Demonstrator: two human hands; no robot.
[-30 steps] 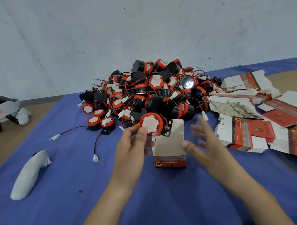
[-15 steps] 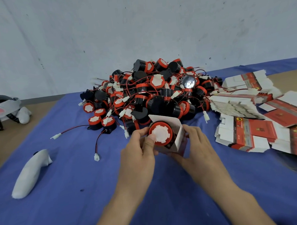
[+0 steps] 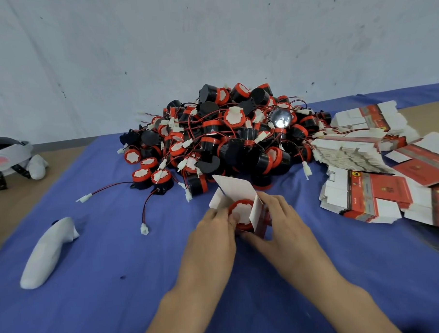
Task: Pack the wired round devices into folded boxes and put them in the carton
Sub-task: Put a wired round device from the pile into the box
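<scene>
From my head camera, the change was plain: a second before, my left hand (image 3: 211, 229) had held the device (image 3: 240, 212) in the air above the standing box (image 3: 242, 203), and my right hand (image 3: 281, 219) had been open and off it. By this moment the box had been tipped toward me and both hands had closed in on it. My left fingers were curled round the device's red rim and were pushing it, white face toward me, into the box's open mouth; it sat partly inside, between the side flaps. My right hand was wrapped round the box's right wall and underside, holding it steady. The top flap stood open, pointing away toward the pile (image 3: 220, 141).

I judged this to be the insertion step almost finished: the device was nearly seated, but the flaps were not yet shut, and its wire was hidden, so I could not tell whether it had gone in.

The pile lay just beyond my hands on the blue desk (image 3: 118, 296), with the flat boxes (image 3: 364, 175) stacked to the right. A white controller (image 3: 46, 252) lay near left and a headset (image 3: 6, 158) far left. No carton showed in view.
</scene>
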